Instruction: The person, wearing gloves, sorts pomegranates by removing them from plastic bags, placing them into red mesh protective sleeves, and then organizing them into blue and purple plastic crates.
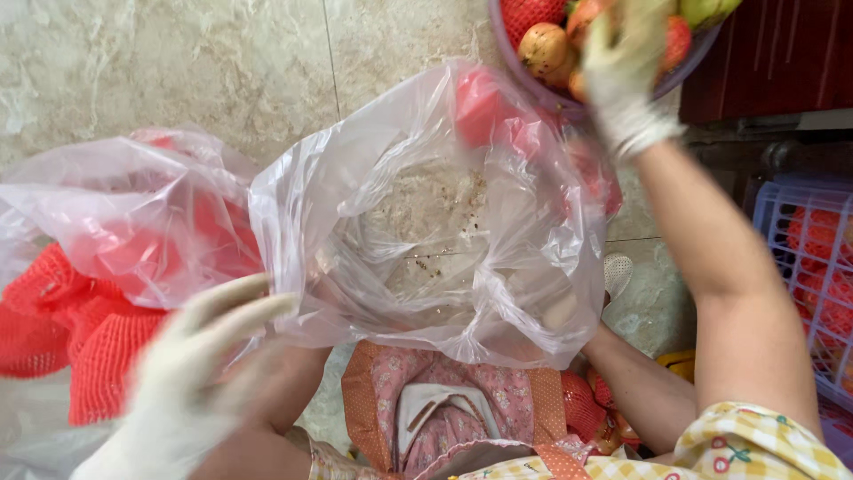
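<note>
Right now the clear plastic bag (435, 222) sits centre frame, mouth open. Left hand (191, 373), gloved, at 8 o'clock, fingers spread, touching its edge. Right hand (622, 76) at 1 o'clock in the purple fruit bowl (533, 89); blurred, grip unclear, possibly on fruit. Red mesh (62, 338) at 9 o'clock.

home kitchen floor, marble tiles (178, 62), fruit bowl (533, 84)

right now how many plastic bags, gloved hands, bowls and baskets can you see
clear plastic bags: 2, open one and one beside it
gloved hands: 2, left hand, right hand
purple bowl of fruit: 1
lilac slatted basket: 1
total: 6
</note>
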